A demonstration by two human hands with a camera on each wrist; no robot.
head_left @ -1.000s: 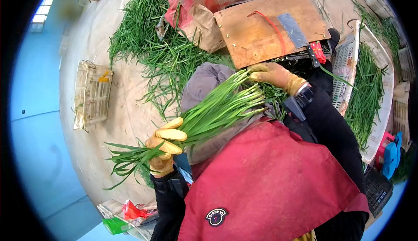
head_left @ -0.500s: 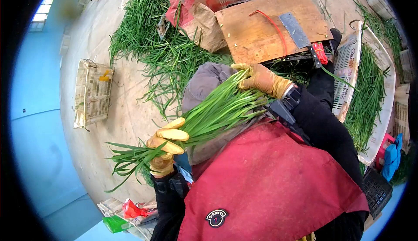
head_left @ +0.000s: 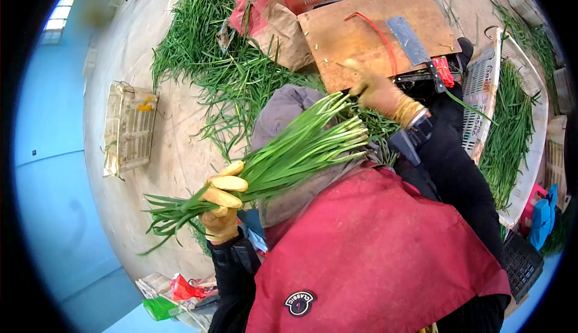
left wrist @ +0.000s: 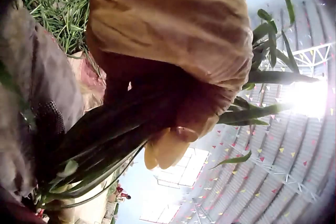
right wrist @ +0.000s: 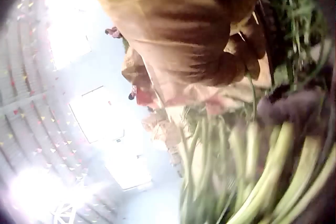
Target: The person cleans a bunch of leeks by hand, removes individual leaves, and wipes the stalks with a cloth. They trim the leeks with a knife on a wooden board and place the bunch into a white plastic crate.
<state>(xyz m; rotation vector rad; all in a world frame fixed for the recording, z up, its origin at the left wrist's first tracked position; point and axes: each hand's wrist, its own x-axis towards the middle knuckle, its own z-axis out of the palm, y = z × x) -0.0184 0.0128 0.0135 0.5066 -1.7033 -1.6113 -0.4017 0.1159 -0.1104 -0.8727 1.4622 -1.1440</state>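
A bunch of garlic chives (head_left: 301,149) lies slantwise across my lap, pale stem ends toward the right and leaf tips toward the left. My left hand (head_left: 221,203), in a yellowish glove, wraps its fingers round the leafy part; the leaf tips stick out past the hand. In the left wrist view the curled glove (left wrist: 173,50) surrounds the dark leaves. My right hand (head_left: 385,97), gloved too and blurred, is just beyond the upper stem ends with its forefinger stretched out. The right wrist view shows the pale stems (right wrist: 273,176) below that glove (right wrist: 178,35).
Ahead is a wooden board (head_left: 343,38) bearing a cleaver (head_left: 407,41) and a red strip (head_left: 382,38). Loose greens (head_left: 201,38) are heaped on the floor at the upper left. A white basket (head_left: 533,152) of greens stands at my right, and another crate (head_left: 129,131) at the left.
My right hand first moved left over the stem ends, then drew back and up off them, forefinger extending. My left hand shifted slightly left, still gripping the garlic chives.
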